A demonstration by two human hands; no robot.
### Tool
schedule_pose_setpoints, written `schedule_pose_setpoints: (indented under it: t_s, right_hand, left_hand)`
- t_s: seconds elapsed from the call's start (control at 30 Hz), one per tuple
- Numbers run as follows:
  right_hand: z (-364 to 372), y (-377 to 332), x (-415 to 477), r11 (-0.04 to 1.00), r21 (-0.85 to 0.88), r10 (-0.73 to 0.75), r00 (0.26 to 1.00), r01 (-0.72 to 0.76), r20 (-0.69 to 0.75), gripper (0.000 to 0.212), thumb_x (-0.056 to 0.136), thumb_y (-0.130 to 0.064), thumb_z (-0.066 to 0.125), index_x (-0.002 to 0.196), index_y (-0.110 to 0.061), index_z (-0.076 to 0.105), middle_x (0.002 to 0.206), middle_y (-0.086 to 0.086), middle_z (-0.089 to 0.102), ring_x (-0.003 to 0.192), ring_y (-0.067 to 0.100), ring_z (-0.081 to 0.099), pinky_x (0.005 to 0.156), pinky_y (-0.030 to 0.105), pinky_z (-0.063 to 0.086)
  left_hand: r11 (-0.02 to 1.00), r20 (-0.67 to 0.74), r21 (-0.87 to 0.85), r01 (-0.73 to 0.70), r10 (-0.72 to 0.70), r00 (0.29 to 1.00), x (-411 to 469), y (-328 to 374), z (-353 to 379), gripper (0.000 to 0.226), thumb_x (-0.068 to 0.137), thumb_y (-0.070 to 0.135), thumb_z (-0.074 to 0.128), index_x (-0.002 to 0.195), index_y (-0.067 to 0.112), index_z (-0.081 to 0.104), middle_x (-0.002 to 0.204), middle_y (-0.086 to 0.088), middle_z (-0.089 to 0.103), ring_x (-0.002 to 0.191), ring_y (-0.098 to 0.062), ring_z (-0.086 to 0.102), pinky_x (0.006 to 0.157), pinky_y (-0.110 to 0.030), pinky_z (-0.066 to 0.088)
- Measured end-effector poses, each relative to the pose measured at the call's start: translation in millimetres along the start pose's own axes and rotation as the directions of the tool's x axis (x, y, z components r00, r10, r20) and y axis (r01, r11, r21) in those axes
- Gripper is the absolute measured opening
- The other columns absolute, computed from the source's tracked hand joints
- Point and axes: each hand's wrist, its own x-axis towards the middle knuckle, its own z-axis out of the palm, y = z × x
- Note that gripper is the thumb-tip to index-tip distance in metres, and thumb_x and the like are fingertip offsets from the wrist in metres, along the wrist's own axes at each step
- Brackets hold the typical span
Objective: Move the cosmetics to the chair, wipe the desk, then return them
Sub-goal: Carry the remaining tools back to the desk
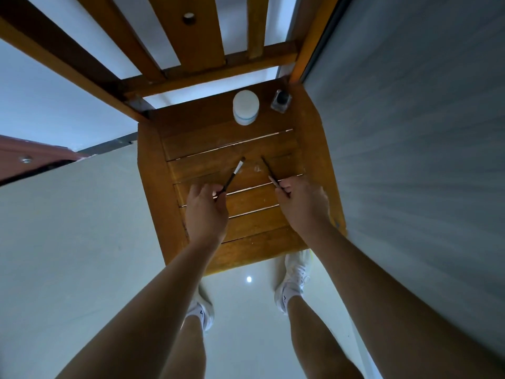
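I look straight down on a wooden slatted chair seat [191, 149]. My left hand [205, 207] pinches a thin makeup brush [234, 172] with a silver ferrule, its tip pointing away over the slats. My right hand [302, 202] grips a second thin dark brush or pencil [269, 170], also angled away. Both tools hover just above or touch the seat; I cannot tell which. At the back of the seat stand a white round jar [246, 106] and a small clear bottle with a black cap [281, 101].
The chair's backrest slats [202, 36] rise at the top. A grey wall [410, 119] runs close along the chair's right side. A reddish-brown furniture edge [24, 157] shows at the left. My feet in white shoes [293, 280] stand on pale floor tiles before the chair.
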Motion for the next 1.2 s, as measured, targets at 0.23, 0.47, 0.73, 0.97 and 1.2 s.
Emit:
schedule_pose_setpoints:
  t_s: [0.23, 0.47, 0.73, 0.97, 1.2]
  right_hand:
    - [14.3, 7.1, -14.6, 0.992, 0.121, 0.030, 0.999, -0.027, -0.024, 0.023, 0.091, -0.037, 0.067, 0.076, -0.020, 0.071, 0.065, -0.008, 0.067, 0.058, 0.009, 0.061, 0.067, 0.026, 0.057]
    - [-34.9, -37.9, -72.0, 0.927, 0.373, 0.089, 0.987, -0.033, -0.134, 0.008, 0.079, -0.041, 0.077, 0.075, -0.038, 0.071, 0.067, -0.037, 0.064, 0.071, -0.016, 0.061, 0.053, 0.002, 0.042]
    - [-250.3, -212.3, -167.2, 0.660, 0.748, -0.072, 0.997, 0.066, -0.025, 0.007, 0.085, -0.020, 0.079, 0.088, -0.025, 0.075, 0.073, -0.004, 0.075, 0.058, 0.005, 0.068, 0.045, 0.017, 0.049]
    - [-338.6, -332.8, -234.3, 0.594, 0.737, -0.443, 0.896, 0.323, -0.035, 0.007, 0.086, -0.017, 0.078, 0.091, -0.020, 0.076, 0.075, -0.004, 0.075, 0.062, 0.007, 0.068, 0.057, 0.016, 0.052]
    - [-282.7, -414.5, -288.6, 0.621, 0.732, -0.655, 0.699, 0.280, 0.288, 0.014, 0.081, -0.004, 0.079, 0.095, -0.003, 0.077, 0.079, 0.010, 0.077, 0.071, 0.019, 0.073, 0.061, 0.019, 0.056]
  left_hand:
    - [0.995, -0.021, -0.095, 0.004, -0.006, 1.000, -14.5, -12.8, -6.7, 0.016, 0.098, 0.022, 0.059, 0.109, 0.015, 0.067, 0.109, -0.001, 0.063, 0.096, -0.020, 0.062, 0.079, -0.024, 0.048]
    - [0.941, -0.062, -0.338, 0.009, -0.032, 0.998, -49.4, 16.4, -88.4, 0.007, 0.097, 0.021, 0.062, 0.102, 0.023, 0.065, 0.097, 0.005, 0.064, 0.084, -0.011, 0.062, 0.069, -0.026, 0.054]
    - [0.878, -0.131, -0.475, -0.059, -0.005, 0.991, -105.0, 133.7, -345.7, 0.012, 0.098, 0.027, 0.060, 0.106, 0.021, 0.065, 0.103, 0.006, 0.067, 0.086, -0.009, 0.061, 0.078, -0.023, 0.050]
    - [0.845, -0.431, -0.483, -0.229, -0.001, 0.903, -178.9, 130.7, -522.2, 0.010, 0.093, 0.024, 0.066, 0.096, 0.033, 0.065, 0.086, 0.009, 0.065, 0.078, -0.012, 0.061, 0.065, -0.024, 0.047]
    - [0.823, -0.634, -0.567, -0.036, -0.409, 0.657, -302.9, 49.5, -546.5, 0.007, 0.089, 0.025, 0.071, 0.088, 0.031, 0.069, 0.076, 0.006, 0.068, 0.070, -0.009, 0.063, 0.062, -0.023, 0.046]
